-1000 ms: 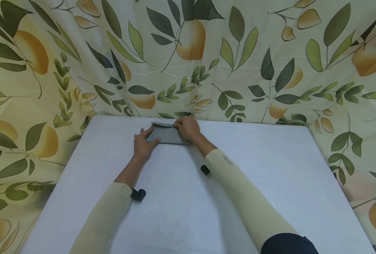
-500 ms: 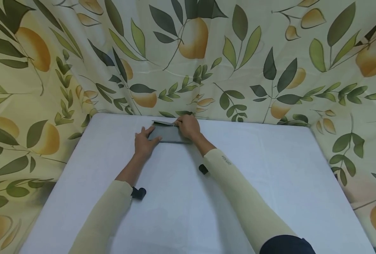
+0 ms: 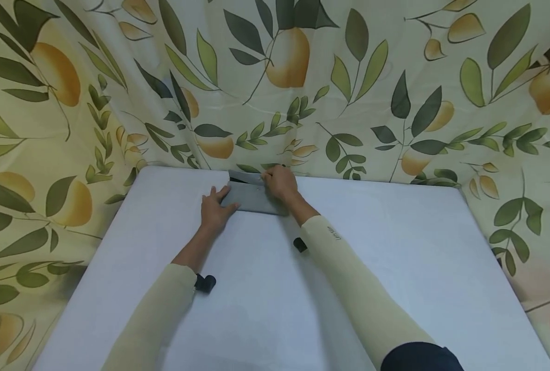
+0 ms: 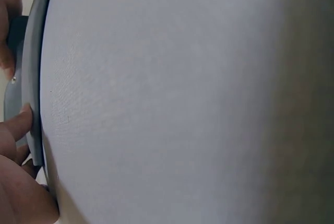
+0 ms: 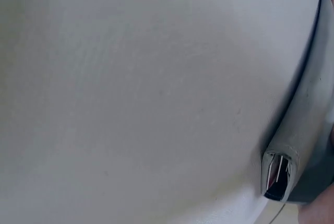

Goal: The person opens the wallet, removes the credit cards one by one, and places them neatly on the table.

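A grey wallet [image 3: 256,198] lies near the far edge of the white table, its long side facing me. My left hand [image 3: 215,210] holds the wallet's left end, the thumb against the near edge and the fingers at the far side. At the far right, my right hand [image 3: 281,183] pinches the flap [image 3: 243,176], which stands lifted with a dark gap under it. A small metal snap [image 4: 13,80] shows by the right fingertips in the left wrist view. The right wrist view looks into the wallet's end [image 5: 279,174], where thin card-like layers show.
The white-covered table [image 3: 372,257] ends just behind the wallet. A cloth with leaves and fruit [image 3: 321,113] hangs behind it and along both sides. Small black devices sit at the left cuff [image 3: 205,283] and right cuff [image 3: 300,245].
The flap has been raised further and shows more of its face, with the gap under it wider. Both hands stay at the wallet; the whole view has shifted slightly.
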`<state>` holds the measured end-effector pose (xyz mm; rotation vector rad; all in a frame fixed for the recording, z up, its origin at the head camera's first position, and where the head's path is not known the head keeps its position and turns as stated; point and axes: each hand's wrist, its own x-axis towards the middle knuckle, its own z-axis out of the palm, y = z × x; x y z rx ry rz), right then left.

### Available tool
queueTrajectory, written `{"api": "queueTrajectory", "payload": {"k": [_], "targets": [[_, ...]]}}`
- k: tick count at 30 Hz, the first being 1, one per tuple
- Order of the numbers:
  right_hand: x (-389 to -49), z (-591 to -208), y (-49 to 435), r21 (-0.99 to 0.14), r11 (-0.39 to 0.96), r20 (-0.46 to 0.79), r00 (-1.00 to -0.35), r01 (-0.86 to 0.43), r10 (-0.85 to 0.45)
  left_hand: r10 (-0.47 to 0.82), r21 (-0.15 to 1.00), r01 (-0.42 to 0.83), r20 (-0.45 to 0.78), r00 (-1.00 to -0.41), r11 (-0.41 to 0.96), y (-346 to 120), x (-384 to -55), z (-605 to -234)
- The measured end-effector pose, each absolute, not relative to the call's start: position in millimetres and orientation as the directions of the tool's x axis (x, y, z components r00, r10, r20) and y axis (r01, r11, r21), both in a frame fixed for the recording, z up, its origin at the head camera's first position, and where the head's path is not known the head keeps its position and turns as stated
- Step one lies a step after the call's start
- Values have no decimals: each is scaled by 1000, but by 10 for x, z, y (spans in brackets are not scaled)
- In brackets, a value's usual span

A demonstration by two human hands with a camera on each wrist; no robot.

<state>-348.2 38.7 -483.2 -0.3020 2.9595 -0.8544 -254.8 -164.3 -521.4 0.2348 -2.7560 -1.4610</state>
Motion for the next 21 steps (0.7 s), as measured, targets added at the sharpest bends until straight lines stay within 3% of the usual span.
{"api": "queueTrajectory", "payload": {"k": [12,21], "targets": [[-3451,-4847,634,-603,734,56,-935,-312,-351,-119,824,-108,-50,-992,556,-1621,-2522,-5230],[-3411,-4858,835,-671,662,145,-935,-334,-324,-113,838,-70,-9,-994,542,-1652,-2538,-5228]]}}
